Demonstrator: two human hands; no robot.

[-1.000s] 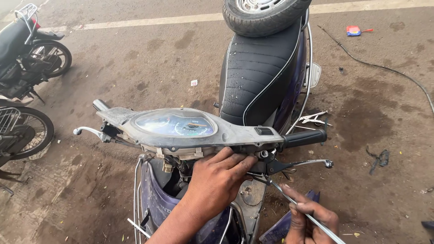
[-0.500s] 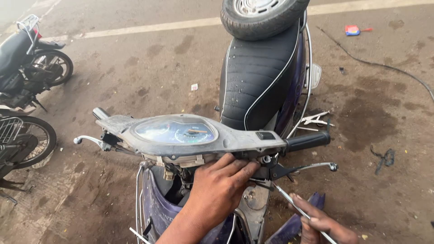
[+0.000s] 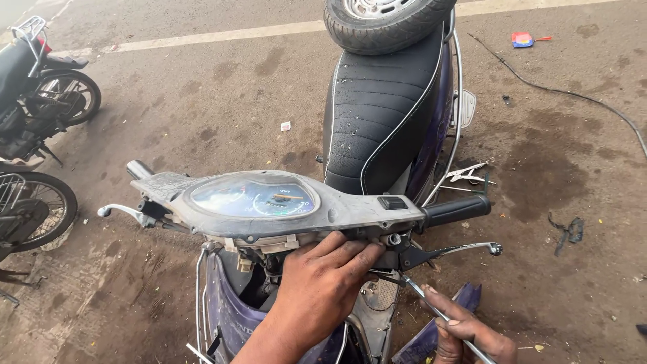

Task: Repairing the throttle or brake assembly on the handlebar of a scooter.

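Observation:
A purple scooter stands in front of me with its front panels off. Its grey handlebar housing [image 3: 283, 205] with the speedometer runs across the middle of the view. My left hand [image 3: 323, 283] rests under the housing, fingertips against its underside near the right switch block. My right hand [image 3: 465, 330] holds a thin metal rod-like tool [image 3: 431, 307] whose tip points up at the base of the right brake lever [image 3: 451, 251]. Above that lever is the black right grip [image 3: 455, 210]. The black seat [image 3: 381, 114] lies beyond, with a loose tyre [image 3: 384, 20] on it.
Two parked motorcycles stand at the left edge, one wheel [image 3: 30, 209] close by. A black cable [image 3: 573, 91] snakes over the stained concrete at right. Small metal parts [image 3: 472, 174] and a dark scrap [image 3: 569, 230] lie right of the scooter. A red-blue packet [image 3: 522, 39] lies far back.
The view has shifted slightly downward and left. My left hand stays under the housing; my right hand with the rod has dropped lower in view.

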